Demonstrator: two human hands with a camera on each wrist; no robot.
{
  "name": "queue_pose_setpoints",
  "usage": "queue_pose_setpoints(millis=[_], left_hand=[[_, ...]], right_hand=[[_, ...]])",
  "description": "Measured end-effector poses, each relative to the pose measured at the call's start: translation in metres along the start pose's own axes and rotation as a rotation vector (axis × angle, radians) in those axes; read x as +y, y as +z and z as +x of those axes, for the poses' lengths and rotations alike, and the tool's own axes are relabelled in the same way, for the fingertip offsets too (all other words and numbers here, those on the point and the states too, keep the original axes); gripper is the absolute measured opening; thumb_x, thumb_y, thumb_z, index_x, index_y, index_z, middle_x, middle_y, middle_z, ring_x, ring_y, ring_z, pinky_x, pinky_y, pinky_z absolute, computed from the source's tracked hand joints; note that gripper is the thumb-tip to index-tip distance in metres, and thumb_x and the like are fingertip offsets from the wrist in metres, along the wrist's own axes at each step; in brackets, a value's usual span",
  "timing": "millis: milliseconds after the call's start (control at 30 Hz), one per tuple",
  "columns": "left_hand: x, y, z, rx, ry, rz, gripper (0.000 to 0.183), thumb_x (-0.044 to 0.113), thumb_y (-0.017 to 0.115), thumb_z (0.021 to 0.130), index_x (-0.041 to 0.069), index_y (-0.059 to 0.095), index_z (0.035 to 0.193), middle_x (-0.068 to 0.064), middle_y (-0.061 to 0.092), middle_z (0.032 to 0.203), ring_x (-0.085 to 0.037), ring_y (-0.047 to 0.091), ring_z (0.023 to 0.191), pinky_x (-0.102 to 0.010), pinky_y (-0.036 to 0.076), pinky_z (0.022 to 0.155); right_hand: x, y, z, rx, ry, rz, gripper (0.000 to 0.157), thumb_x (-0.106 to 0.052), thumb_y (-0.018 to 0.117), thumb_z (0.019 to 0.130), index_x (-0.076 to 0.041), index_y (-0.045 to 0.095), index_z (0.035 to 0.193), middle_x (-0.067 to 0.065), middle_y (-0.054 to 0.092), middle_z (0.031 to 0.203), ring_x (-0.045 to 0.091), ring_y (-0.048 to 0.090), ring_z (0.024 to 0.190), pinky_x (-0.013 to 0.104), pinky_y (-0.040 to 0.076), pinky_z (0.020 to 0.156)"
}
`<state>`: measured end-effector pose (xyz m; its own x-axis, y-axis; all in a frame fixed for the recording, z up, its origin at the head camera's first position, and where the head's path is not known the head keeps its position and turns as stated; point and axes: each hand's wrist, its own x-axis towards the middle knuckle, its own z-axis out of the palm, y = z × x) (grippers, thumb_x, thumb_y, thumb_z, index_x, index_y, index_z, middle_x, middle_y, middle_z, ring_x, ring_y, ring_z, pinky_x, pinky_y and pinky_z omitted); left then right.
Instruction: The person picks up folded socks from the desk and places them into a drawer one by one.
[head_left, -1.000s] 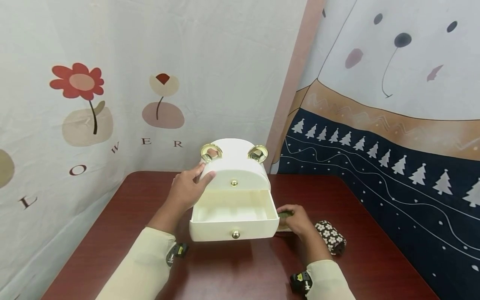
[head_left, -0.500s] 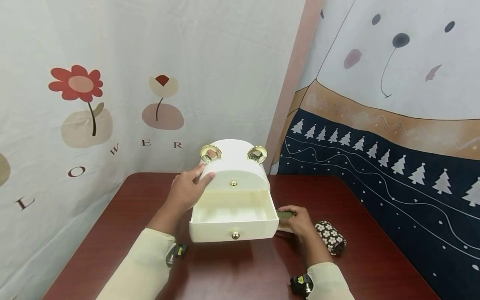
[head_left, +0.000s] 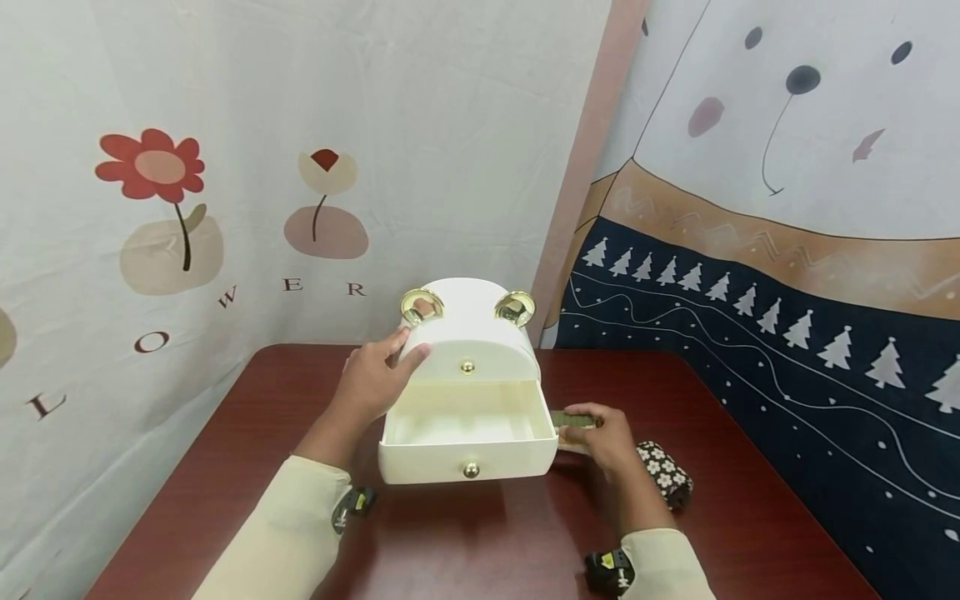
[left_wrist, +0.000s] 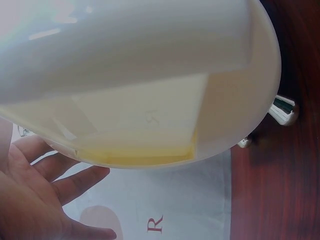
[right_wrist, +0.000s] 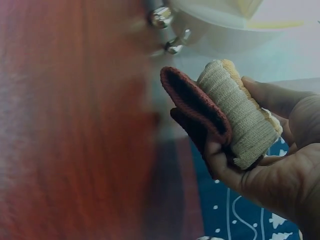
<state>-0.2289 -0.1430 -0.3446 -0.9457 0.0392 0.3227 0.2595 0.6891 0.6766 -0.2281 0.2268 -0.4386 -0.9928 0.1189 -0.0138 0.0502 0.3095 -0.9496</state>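
Observation:
A cream drawer box (head_left: 471, 300) with two gold ears stands on the table, its lower drawer (head_left: 423, 463) pulled out and nothing inside. My left hand (head_left: 367, 379) rests against the box's upper left side, thumb toward the front; the left wrist view shows the fingers (left_wrist: 82, 184) spread and fairly straight beside the rim. To the right of the drawer, my right hand (head_left: 609, 437) grips rolled socks (right_wrist: 237, 112) between thumb and fingers. They are ribbed olive-beige knit with a dark red cuff (right_wrist: 197, 107), and the drawer's corner partly hides them in the head view.
Behind my right wrist lies a black rolled sock bundle (head_left: 663, 475) with white flowers. The reddish-brown table (head_left: 450, 550) ends at printed curtains (head_left: 465, 150). A gold knob (head_left: 471, 470) sticks out from the drawer front.
My right hand has moved slightly right and up, with the socks in its grip and its thumb showing more. The left hand and the box have stayed in place.

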Motion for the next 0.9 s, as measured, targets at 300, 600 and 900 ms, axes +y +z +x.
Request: queue_pose_setpoints(millis=[300,600,900], left_hand=[[0.001,-0.001,-0.001,0.006,0.001,-0.001,0.071,0.051,0.059,0.112,0.002,0.047,0.162,-0.013,0.046,0.169,-0.041,0.047,0.156,-0.063,0.039,0.127],[0.000,-0.001,-0.002,0.003,-0.010,-0.008,0.072,0.053,0.059,0.112,0.004,0.047,0.163,-0.012,0.046,0.169,-0.041,0.047,0.156,-0.064,0.039,0.127],[0.001,-0.001,-0.003,-0.003,-0.021,0.000,0.073,0.054,0.058,0.112,0.005,0.046,0.164,-0.010,0.045,0.170,-0.042,0.045,0.157,-0.065,0.037,0.127]], right_hand=[[-0.032,-0.011,-0.012,0.078,-0.057,-0.044,0.033,0.001,0.083,0.093,0.000,0.078,0.125,0.023,0.064,0.143,0.024,0.070,0.103,0.020,0.060,0.075],[-0.053,-0.017,-0.021,0.112,-0.105,-0.071,0.036,-0.003,0.084,0.093,-0.002,0.078,0.129,0.020,0.060,0.147,0.033,0.064,0.120,0.012,0.055,0.077],[-0.068,-0.025,-0.032,0.125,-0.135,-0.047,0.039,-0.004,0.083,0.094,-0.001,0.077,0.132,0.017,0.058,0.148,0.034,0.060,0.126,0.009,0.054,0.080]])
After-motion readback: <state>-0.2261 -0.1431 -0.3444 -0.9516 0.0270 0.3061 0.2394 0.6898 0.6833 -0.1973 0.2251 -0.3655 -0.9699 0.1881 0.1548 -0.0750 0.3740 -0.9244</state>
